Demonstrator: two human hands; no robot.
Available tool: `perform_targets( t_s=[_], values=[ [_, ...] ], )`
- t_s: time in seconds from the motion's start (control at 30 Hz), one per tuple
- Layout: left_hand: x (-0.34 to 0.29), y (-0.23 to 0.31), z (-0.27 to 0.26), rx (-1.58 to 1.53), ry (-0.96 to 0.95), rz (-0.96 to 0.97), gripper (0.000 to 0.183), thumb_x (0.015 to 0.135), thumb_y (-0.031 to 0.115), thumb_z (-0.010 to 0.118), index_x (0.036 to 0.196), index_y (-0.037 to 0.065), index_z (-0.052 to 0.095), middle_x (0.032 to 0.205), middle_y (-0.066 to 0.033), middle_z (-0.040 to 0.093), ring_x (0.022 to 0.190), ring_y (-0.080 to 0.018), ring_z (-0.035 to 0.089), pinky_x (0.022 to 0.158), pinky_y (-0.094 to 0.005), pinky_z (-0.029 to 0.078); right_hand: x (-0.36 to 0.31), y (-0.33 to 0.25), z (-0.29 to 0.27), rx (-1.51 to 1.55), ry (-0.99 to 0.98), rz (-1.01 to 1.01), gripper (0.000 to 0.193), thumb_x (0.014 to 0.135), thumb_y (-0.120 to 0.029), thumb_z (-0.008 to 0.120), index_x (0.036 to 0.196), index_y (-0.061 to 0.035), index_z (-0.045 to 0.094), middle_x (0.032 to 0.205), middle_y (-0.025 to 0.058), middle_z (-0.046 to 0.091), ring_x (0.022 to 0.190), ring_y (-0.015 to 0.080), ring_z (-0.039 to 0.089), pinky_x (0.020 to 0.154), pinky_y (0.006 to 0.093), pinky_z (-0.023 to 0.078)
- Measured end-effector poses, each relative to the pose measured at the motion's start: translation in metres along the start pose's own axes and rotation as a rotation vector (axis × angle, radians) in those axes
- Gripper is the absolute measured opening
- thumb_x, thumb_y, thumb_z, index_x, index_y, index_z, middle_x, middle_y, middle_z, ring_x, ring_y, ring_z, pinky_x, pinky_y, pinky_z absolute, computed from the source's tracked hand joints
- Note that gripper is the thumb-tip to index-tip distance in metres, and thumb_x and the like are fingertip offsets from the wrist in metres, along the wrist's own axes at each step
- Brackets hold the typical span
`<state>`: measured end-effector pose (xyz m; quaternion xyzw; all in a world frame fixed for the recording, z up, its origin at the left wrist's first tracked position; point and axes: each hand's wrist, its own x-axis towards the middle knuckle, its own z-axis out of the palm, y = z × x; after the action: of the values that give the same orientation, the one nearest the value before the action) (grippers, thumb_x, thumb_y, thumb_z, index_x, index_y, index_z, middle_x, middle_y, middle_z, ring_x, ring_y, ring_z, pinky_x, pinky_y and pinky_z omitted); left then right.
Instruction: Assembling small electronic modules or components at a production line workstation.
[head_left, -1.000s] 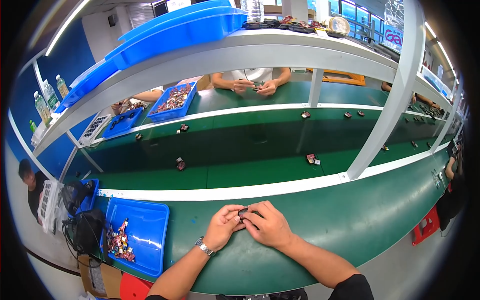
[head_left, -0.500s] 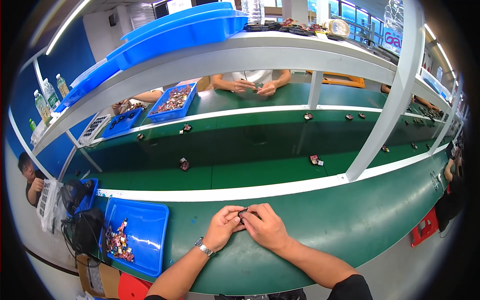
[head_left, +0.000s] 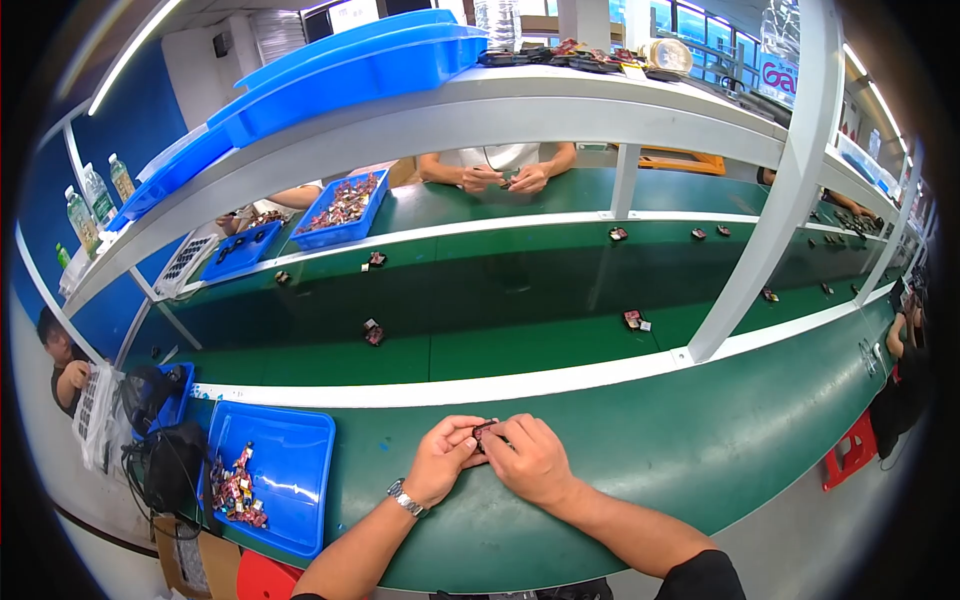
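Above the green worktop (head_left: 640, 480), both my hands meet around a small dark part with a reddish face (head_left: 480, 435), likely an electronic piece. My left hand (head_left: 440, 465) grips its left side between thumb and fingers; a metal-banded watch (head_left: 404, 497) is on that wrist. Bent fingers of my right hand (head_left: 532, 465) press on the part from the right and cover much of it. To the left of my hands is a blue tray (head_left: 300, 470) with a heap of small red, white and gold circuit boards (head_left: 238, 490) along its left side.
A white rail (head_left: 450, 388) separates the worktop from a dark green belt with scattered small boards (head_left: 373, 332). A slanted white post (head_left: 770, 200) and an overhead shelf (head_left: 600, 112) stand ahead. Black cables and a pouch (head_left: 165, 465) lie left. Co-workers sit opposite and at both sides.
The boards on the near belt have slid slightly right. My right fingers have shifted a little on the part, and more of its reddish face shows. My left hand keeps its grip.
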<state>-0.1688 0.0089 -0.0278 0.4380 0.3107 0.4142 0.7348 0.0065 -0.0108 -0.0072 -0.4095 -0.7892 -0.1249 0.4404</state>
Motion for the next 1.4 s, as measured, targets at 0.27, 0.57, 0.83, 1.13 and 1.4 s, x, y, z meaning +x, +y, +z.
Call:
perform_targets(
  t_s=[0.27, 0.57, 0.83, 1.13, 1.4],
  values=[
    [0.001, 0.002, 0.003, -0.03, 0.026, 0.01, 0.025, 0.1, 0.001, 0.048, 0.125, 0.0, 0.051, 0.128, -0.0124, 0.061, 0.111, -0.0178, 0.062, 0.094, -0.0339, 0.055, -0.003, 0.001, 0.001, 0.018, -0.025, 0.01, 0.008, 0.076, -0.003, 0.067, 0.083, -0.0035, 0.066, 0.084, 0.0043, 0.06, 0.077, 0.0201, 0.058, 0.064, 0.0312, 0.048],
    [0.003, -0.01, 0.003, 0.079, 0.177, 0.081, 0.019, 0.097, 0.003, 0.057, 0.116, 0.002, 0.055, 0.106, -0.008, 0.067, 0.092, -0.0142, 0.066, 0.077, -0.0297, 0.057, -0.003, 0.014, -0.01, 0.746, -0.121, 0.62, 0.019, 0.085, 0.004, 0.065, 0.104, 0.0033, 0.068, 0.095, 0.0117, 0.066, 0.082, 0.0191, 0.069, 0.072, 0.0282, 0.057],
    [0.002, -0.007, 0.013, 0.22, 0.222, 0.113, 0.016, 0.097, 0.001, 0.056, 0.113, 0.001, 0.056, 0.104, -0.0074, 0.067, 0.091, -0.012, 0.065, 0.075, -0.026, 0.055, -0.005, 0.008, -0.004, 0.775, -0.188, 0.659, 0.02, 0.085, 0.001, 0.068, 0.106, 0.003, 0.068, 0.095, 0.0105, 0.066, 0.08, 0.0144, 0.068, 0.069, 0.0255, 0.057],
    [0.003, -0.01, 0.012, 0.189, 0.181, 0.141, 0.018, 0.097, 0.001, 0.056, 0.115, 0.0, 0.055, 0.107, -0.0084, 0.066, 0.091, -0.0127, 0.065, 0.075, -0.0273, 0.056, -0.004, 0.006, 0.0, 0.331, -0.051, 0.29, 0.013, 0.079, 0.0, 0.072, 0.091, -0.0029, 0.069, 0.092, 0.0102, 0.065, 0.075, 0.0263, 0.067, 0.066, 0.0321, 0.057],
    [0.004, -0.008, 0.015, 0.202, 0.209, 0.109, 0.018, 0.097, 0.003, 0.056, 0.115, 0.001, 0.054, 0.108, -0.0075, 0.066, 0.091, -0.0107, 0.064, 0.074, -0.0252, 0.056, -0.007, 0.006, 0.002, 0.607, -0.113, 0.596, 0.011, 0.083, 0.001, 0.07, 0.095, -0.0007, 0.069, 0.093, 0.0112, 0.068, 0.076, 0.021, 0.071, 0.067, 0.0296, 0.059]
  ],
)
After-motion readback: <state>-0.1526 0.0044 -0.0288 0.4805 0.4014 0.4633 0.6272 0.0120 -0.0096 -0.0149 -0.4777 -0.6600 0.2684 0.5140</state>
